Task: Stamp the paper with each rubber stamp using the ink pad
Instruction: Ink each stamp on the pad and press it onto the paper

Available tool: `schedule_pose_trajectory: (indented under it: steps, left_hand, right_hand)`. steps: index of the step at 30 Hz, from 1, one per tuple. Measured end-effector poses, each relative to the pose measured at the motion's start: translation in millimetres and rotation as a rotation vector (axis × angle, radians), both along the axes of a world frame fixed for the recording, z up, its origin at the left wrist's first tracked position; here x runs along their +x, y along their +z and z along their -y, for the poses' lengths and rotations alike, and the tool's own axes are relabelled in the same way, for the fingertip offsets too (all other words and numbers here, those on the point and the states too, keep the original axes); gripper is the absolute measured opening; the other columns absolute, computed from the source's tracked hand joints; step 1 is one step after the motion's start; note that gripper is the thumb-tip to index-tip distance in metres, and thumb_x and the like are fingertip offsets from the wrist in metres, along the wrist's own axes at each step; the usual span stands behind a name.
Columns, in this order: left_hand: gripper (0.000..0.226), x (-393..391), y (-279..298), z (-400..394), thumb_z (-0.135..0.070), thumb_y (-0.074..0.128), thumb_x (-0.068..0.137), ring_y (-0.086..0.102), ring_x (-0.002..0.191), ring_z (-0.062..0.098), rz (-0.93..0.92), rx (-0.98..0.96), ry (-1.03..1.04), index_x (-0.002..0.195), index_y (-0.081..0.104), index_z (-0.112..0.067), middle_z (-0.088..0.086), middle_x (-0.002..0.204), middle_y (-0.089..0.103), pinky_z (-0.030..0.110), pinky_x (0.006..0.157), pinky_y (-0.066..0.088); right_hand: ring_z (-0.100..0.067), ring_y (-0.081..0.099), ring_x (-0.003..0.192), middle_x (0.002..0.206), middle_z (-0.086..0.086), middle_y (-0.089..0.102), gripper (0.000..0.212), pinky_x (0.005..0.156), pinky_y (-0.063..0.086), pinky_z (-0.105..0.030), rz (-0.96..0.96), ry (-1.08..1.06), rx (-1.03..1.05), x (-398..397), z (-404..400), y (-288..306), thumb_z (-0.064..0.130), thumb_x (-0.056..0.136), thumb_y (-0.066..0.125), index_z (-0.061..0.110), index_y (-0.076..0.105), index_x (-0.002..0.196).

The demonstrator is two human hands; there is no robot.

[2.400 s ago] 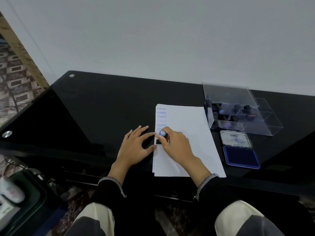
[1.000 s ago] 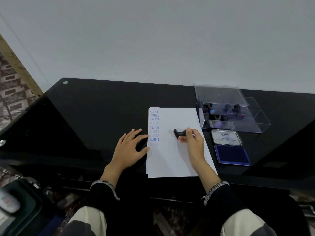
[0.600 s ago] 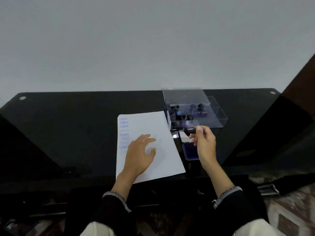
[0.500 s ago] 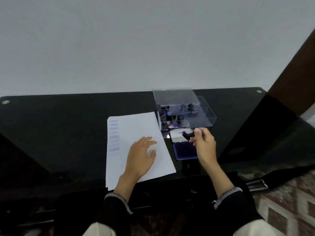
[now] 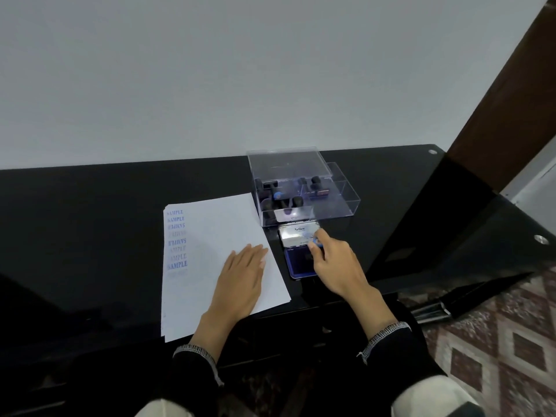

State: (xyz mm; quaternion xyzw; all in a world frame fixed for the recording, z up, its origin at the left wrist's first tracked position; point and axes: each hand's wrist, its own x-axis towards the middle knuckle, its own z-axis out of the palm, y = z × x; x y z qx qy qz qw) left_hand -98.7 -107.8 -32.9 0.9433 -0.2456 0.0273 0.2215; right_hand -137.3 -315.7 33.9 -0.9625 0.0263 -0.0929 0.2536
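Down from mid-air — blue-topped stamp (image 5: 315, 242) meets ink pad (image 5: 296, 263), right hand (image 5: 334, 264) pinching.

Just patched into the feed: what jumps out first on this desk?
The white paper at centre, with a column of blue SAMPLE prints down its left edge, held flat by the left hand. Right of it, the right hand presses a stamp onto the open ink pad, before the clear stamp box.

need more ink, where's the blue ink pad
In the head view, the open blue ink pad lies right of the white paper, under the right hand.
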Motion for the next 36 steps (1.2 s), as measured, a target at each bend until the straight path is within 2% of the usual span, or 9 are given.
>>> schedule_pose_trajectory:
  steps: [3, 7, 9, 11, 14, 20, 26, 31, 36]
  left_hand:
    - [0.07, 0.6, 2.9, 2.5, -0.048, -0.005, 0.093, 0.01, 0.148, 0.008, -0.031, 0.011, -0.025, 0.152, 0.022, -0.023, -0.008, 0.157, 0.026, 0.025, 0.118, -0.006]
    - [0.068, 3.7, 7.6, 11.5, -0.062, 0.016, 0.096, 0.004, 0.148, 0.006, -0.099, -0.018, -0.094, 0.152, 0.022, -0.024, -0.008, 0.159, 0.021, 0.028, 0.121, -0.003]
    - [0.077, 5.8, 6.4, 18.3, -0.069, 0.029, 0.09, 0.003, 0.148, 0.006, -0.111, -0.012, -0.121, 0.152, 0.022, -0.024, -0.01, 0.159, 0.02, 0.03, 0.121, -0.003]
    - [0.09, 6.7, 3.4, 24.5, -0.078, 0.027, 0.081, 0.005, 0.148, 0.006, -0.086, 0.001, -0.132, 0.152, 0.023, -0.024, -0.01, 0.159, 0.021, 0.029, 0.121, -0.004]
    - [0.094, 8.5, -1.8, 29.2, -0.081, 0.026, 0.076, 0.008, 0.147, 0.007, -0.049, 0.006, -0.12, 0.152, 0.025, -0.024, -0.01, 0.158, 0.023, 0.027, 0.119, -0.006]
    - [0.092, 8.0, -2.4, 29.8, -0.08, 0.021, 0.078, 0.01, 0.147, 0.007, -0.019, 0.001, -0.1, 0.151, 0.026, -0.025, -0.011, 0.158, 0.024, 0.027, 0.119, -0.006]
    - [0.078, 6.6, -2.6, 29.1, -0.07, 0.04, 0.089, 0.01, 0.147, 0.006, -0.013, -0.026, -0.091, 0.151, 0.026, -0.026, -0.012, 0.157, 0.024, 0.027, 0.12, -0.005]
    - [0.077, 5.9, -2.4, 30.0, -0.07, 0.039, 0.088, 0.012, 0.146, 0.006, 0.002, -0.032, -0.083, 0.151, 0.026, -0.027, -0.012, 0.157, 0.025, 0.028, 0.121, -0.003]
    - [0.076, 5.7, -3.6, 30.0, -0.069, 0.041, 0.089, 0.013, 0.146, 0.006, 0.01, -0.028, -0.078, 0.151, 0.028, -0.027, -0.012, 0.157, 0.026, 0.029, 0.121, -0.001]
  right_hand:
    - [-0.021, 0.053, 0.066, 0.074, -0.001, 0.056, 0.016, 0.055, 0.036, -0.031, -0.004, 0.01, -0.012, 1.8, 0.2, -4.1, 0.028, 0.1, 0.041, 0.013, 0.047, 0.098]
    - [-0.02, 0.054, 0.068, 0.078, -0.003, 0.057, 0.012, 0.055, 0.037, -0.03, -0.006, 0.021, -0.012, 4.5, 0.5, -12.1, 0.03, 0.101, 0.038, 0.019, 0.04, 0.096]
    - [-0.021, 0.052, 0.068, 0.08, -0.004, 0.055, 0.011, 0.056, 0.036, -0.031, -0.003, 0.02, -0.019, 3.4, -0.2, -16.7, 0.031, 0.101, 0.035, 0.021, 0.036, 0.097]
    - [-0.021, 0.051, 0.069, 0.083, -0.004, 0.054, 0.012, 0.057, 0.037, -0.032, 0.0, 0.014, -0.021, 2.0, -1.4, -20.4, 0.031, 0.102, 0.033, 0.02, 0.035, 0.1]
    - [-0.019, 0.05, 0.07, 0.085, -0.004, 0.052, 0.011, 0.058, 0.037, -0.03, 0.01, 0.001, -0.032, 3.3, -3.2, -24.3, 0.03, 0.102, 0.032, 0.019, 0.034, 0.101]
    - [-0.011, 0.044, 0.064, 0.077, 0.0, 0.048, 0.011, 0.05, 0.028, -0.021, 0.025, -0.019, -0.034, 7.3, -3.5, -30.0, 0.029, 0.101, 0.033, 0.022, 0.03, 0.093]
    - [-0.011, 0.043, 0.062, 0.074, 0.0, 0.046, 0.011, 0.049, 0.027, -0.022, 0.042, -0.022, -0.027, 11.2, -4.8, -31.0, 0.027, 0.101, 0.033, 0.022, 0.031, 0.092]
    - [-0.014, 0.047, 0.065, 0.08, -0.002, 0.048, 0.008, 0.052, 0.031, -0.021, 0.086, -0.07, 0.036, -5.0, -8.9, -41.1, 0.025, 0.101, 0.035, 0.018, 0.035, 0.095]
    - [-0.016, 0.047, 0.058, 0.07, -0.002, 0.05, 0.012, 0.049, 0.03, -0.026, 0.086, -0.051, 0.0, 4.6, -7.5, -36.7, 0.023, 0.1, 0.037, 0.019, 0.031, 0.091]
